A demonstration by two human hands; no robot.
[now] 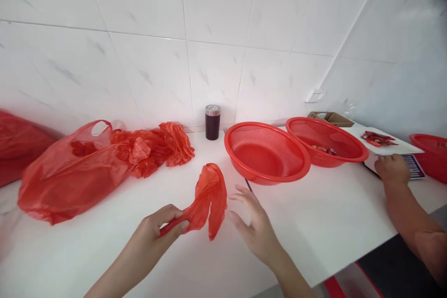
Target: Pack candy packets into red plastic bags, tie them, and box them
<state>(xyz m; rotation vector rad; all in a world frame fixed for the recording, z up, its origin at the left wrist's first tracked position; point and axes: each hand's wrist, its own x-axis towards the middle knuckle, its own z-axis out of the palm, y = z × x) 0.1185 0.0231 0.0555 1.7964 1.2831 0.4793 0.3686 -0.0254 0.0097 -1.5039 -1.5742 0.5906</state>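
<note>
1 red plastic bag [206,200], probably light, limp, slippery; left hand [157,230] pinches its bunched end, sensibly; right hand [255,223] spread, empty.

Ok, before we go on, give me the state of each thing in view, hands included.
Left hand: closed on the held bag
Held bag: bunched, far end hanging loose
Right hand: open, holding nothing
Handled bag: slumped, red plastic inside
Plastic pile: crumpled
Tumbler: upright, lidded
Left basket: upright
Right basket: upright, some contents
White tray: bearing red items
Cardboard box: open-topped
</note>
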